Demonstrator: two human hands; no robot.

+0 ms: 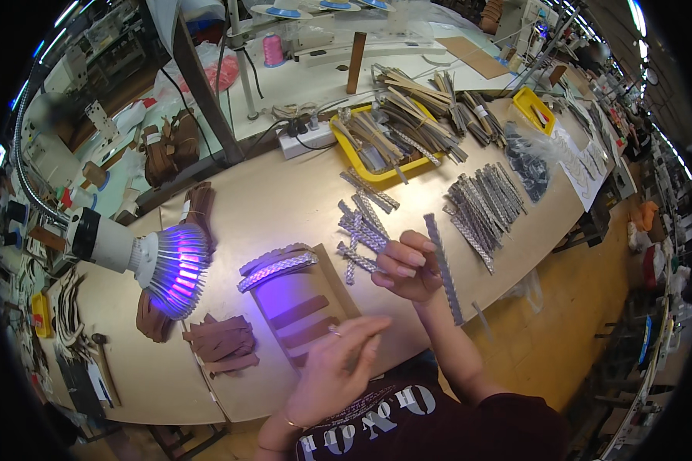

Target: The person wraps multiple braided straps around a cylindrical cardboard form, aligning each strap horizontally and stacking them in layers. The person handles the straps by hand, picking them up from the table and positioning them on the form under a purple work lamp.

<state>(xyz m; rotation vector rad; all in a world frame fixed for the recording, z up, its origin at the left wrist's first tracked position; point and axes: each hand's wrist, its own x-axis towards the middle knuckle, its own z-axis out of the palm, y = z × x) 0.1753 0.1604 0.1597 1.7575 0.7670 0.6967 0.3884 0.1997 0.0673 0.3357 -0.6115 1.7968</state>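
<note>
My right hand (410, 267) is raised near the table's front edge, palm up and fingers curled. A grey braided strip (443, 269) stands along its right side and appears held at the fingers; the exact grip is hidden. My left hand (342, 357), slightly blurred, is held lower and to the left, fingers stretched toward the right with nothing visible in them. Beyond it lies a brown board (288, 290) bearing flat brown strips (300, 310). A braided strip (277, 271) lies across its far end, under violet light from a lamp (173, 269).
Loose braided strips (365, 223) lie beyond my right hand, with a row of more (488, 203) farther right. A yellow tray (373, 175) overflows with strips. Brown strips (221, 343) are piled at left, near a hammer (106, 369). A power strip (306, 140) stands behind.
</note>
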